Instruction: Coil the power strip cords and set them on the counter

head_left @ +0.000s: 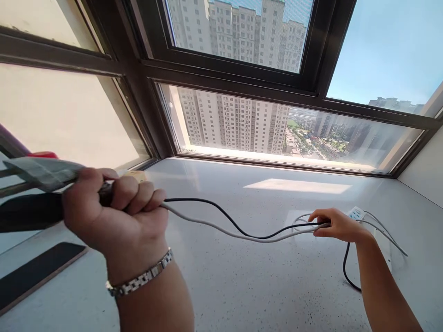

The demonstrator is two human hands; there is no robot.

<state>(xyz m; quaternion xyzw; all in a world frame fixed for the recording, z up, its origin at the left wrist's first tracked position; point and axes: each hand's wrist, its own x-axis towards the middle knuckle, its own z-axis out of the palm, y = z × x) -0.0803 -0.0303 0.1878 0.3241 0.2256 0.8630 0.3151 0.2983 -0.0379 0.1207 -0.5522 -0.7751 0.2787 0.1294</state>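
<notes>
My left hand (121,212), with a metal watch band (141,279) on its wrist, is closed around the ends of a black cable (221,210) and a grey cable (207,226). Out of the thumb side of the fist sticks a plug (44,173) with metal prongs, wrapped in clear plastic; a black piece (31,212) lies beside it. Both cables sag side by side to my right hand (339,223), whose thumb and fingers pinch them together. Just behind that hand, partly hidden, lies a white power strip (356,213).
A dark phone (41,272) lies on the speckled white sill (263,286) at the left. Something red (43,155) shows behind the plug. Loose grey cable (387,233) trails at the right. Dark-framed windows (235,83) stand along the back and left.
</notes>
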